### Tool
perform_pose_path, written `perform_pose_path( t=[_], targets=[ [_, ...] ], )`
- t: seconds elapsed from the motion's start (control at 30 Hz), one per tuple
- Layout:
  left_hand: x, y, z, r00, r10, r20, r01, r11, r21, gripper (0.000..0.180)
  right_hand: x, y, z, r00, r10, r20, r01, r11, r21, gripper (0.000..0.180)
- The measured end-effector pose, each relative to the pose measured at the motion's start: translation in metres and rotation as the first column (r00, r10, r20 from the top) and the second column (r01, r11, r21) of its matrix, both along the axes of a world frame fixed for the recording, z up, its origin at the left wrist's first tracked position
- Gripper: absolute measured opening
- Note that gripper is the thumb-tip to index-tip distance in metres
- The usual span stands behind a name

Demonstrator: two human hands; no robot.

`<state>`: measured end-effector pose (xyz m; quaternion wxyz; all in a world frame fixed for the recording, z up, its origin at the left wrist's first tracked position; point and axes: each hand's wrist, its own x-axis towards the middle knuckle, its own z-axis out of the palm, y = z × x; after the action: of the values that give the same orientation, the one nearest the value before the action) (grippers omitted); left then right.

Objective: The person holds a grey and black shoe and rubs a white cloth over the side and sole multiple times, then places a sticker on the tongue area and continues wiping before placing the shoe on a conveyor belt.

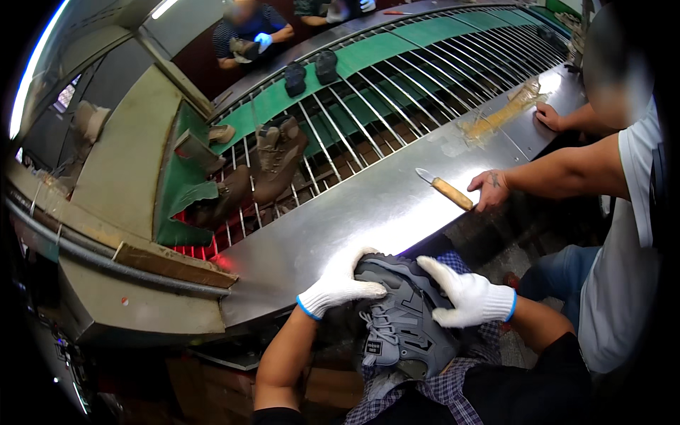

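A grey lace-up sneaker (411, 312) lies over my lap, with its toe toward the bench and its laces on the left. My left hand (343, 285), in a white knit glove with a blue cuff, wraps round the toe, thumb across the upper. On the other side, my gloved right hand (473, 292) straddles the shoe's edge. Its fingers reach along the dark sole rim and its thumb rests at the upper. A knife (450, 193) with a wooden handle lies on the metal bench beyond, beside a co-worker's bare hand (490, 190).
The metal bench edge (319, 230) runs in front of me. Behind it, a conveyor of metal rods (354, 127) carries green sheets, brown boots (280, 159) and dark shoe pieces (326, 66). A cream machine housing (131, 156) stands left, with a red glow below. A co-worker stands close at right.
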<state>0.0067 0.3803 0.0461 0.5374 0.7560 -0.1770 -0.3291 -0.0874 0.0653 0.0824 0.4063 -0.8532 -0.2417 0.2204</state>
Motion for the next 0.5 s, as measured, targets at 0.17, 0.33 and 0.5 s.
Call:
perform_pose_path(
  t=[0.17, 0.33, 0.5],
  targets=[
    [0.005, -0.005, -0.014, 1.0, 0.013, 0.005, -0.013, 1.0, -0.004, 0.083, -0.027, -0.015, -0.013, 0.999, -0.041, -0.002, 0.04, 0.983, -0.18, 0.102],
    [0.013, -0.009, -0.021, 0.994, 0.0, -0.105, -0.01, 0.996, -0.092, 0.083, -0.02, 0.012, -0.033, 0.89, -0.215, 0.401, 0.24, 0.971, -0.012, 0.073],
    [0.018, -0.004, -0.027, 0.998, -0.056, 0.014, 0.057, 0.996, -0.07, 0.084, 0.009, 0.037, -0.031, 0.796, -0.283, 0.535, 0.309, 0.95, 0.042, 0.058]
  ],
)
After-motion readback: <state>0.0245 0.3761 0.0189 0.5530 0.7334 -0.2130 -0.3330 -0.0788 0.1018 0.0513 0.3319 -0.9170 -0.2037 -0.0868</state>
